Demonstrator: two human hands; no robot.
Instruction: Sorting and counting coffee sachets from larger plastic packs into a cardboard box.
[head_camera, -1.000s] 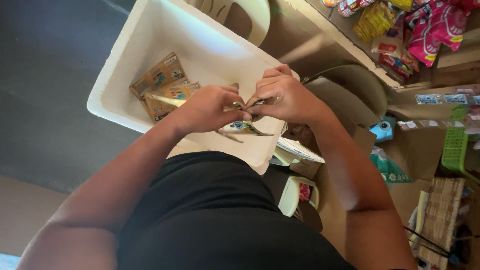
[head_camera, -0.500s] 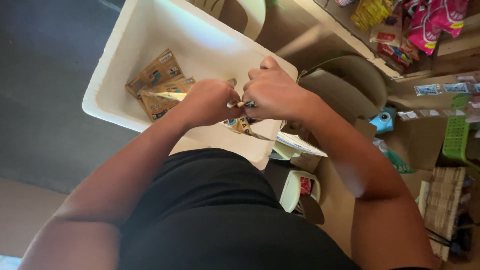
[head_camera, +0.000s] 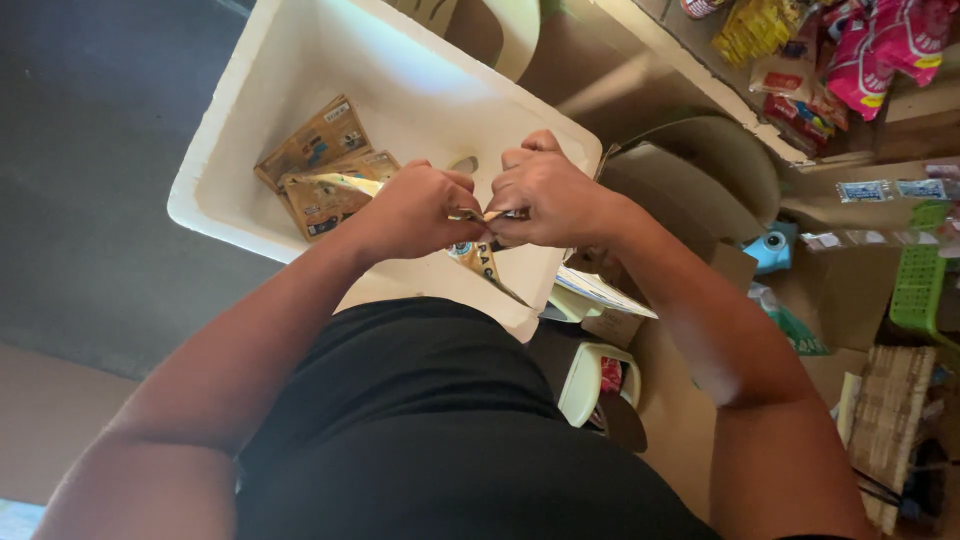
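While both hands, left (head_camera: 415, 210) and right (head_camera: 545, 195), stay pinched on a sachet strip (head_camera: 480, 255), they have drifted slightly over the box (head_camera: 230, 150); more sachets (head_camera: 325, 170) lie inside.

white foam box (head_camera: 215, 160), tan sachets (head_camera: 320, 165) inside

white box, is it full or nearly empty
Nearly empty: the white box holds only a few tan packets in one corner, and most of its floor is bare.

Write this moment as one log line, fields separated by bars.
left hand: grips sachet | right hand: grips same sachet | below: white box with sachets
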